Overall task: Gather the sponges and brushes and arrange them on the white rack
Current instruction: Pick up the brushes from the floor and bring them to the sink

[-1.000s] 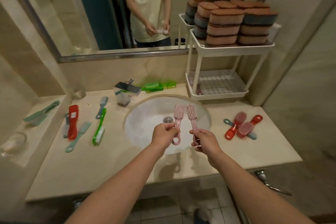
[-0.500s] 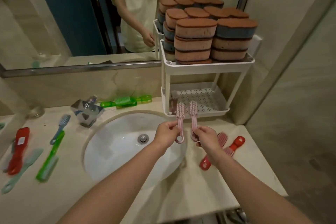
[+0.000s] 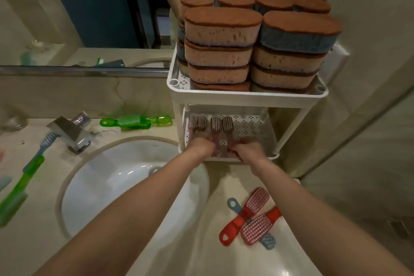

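Note:
The white rack (image 3: 246, 94) stands at the back right of the counter, its top shelf stacked with brown-topped sponges (image 3: 221, 29). Both hands reach into the lower shelf (image 3: 253, 125). My left hand (image 3: 200, 146) grips the handle of one pink brush (image 3: 215, 123); my right hand (image 3: 247, 149) grips a second pink brush (image 3: 227, 123). Their bristle heads point toward the wall, just above the perforated shelf floor. Another pink brush (image 3: 197, 120) lies at the shelf's left end. The hands are motion-blurred.
Two red brushes (image 3: 248, 213) and a blue one (image 3: 233, 203) lie on the counter right of the basin (image 3: 107, 186). Green brushes (image 3: 132, 121) lie behind the tap (image 3: 71, 131). A blue brush (image 3: 43, 145) and a green one (image 3: 15, 195) lie at left.
Both hands have carried the two pink brushes from over the basin forward and to the right, into the rack's lower shelf. The camera has moved closer to the rack.

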`<action>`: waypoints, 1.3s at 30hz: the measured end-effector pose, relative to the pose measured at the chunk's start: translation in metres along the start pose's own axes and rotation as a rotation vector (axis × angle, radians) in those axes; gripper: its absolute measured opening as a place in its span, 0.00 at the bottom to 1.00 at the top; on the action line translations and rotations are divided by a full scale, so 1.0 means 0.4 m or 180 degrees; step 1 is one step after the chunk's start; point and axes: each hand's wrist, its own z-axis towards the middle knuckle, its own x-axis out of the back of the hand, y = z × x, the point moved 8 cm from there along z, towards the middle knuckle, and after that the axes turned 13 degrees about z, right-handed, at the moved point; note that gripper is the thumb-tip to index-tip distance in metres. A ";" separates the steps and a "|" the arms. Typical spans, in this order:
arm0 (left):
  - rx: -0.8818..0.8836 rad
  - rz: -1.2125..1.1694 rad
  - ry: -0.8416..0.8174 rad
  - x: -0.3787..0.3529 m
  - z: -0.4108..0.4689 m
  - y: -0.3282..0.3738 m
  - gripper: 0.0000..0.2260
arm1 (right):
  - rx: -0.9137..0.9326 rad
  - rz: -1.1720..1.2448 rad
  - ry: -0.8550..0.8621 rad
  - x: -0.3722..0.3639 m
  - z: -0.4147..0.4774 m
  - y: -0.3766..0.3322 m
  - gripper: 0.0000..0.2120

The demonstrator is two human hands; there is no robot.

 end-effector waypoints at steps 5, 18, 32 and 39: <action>-0.0026 0.0217 0.0232 -0.002 0.077 0.006 0.07 | -0.0137 0.0006 -0.0103 -0.019 0.085 0.000 0.09; -0.0541 0.1749 0.0746 -0.001 0.107 -0.018 0.16 | 0.0311 -0.1803 -0.0081 -0.051 0.174 0.025 0.10; -0.1016 0.3420 0.0313 -0.066 0.091 -0.002 0.26 | 0.0946 -0.2732 -0.0547 -0.122 0.169 0.019 0.14; -0.0790 0.3393 0.0274 -0.070 0.081 -0.009 0.29 | 0.1200 -0.2742 -0.0695 -0.140 0.171 0.017 0.16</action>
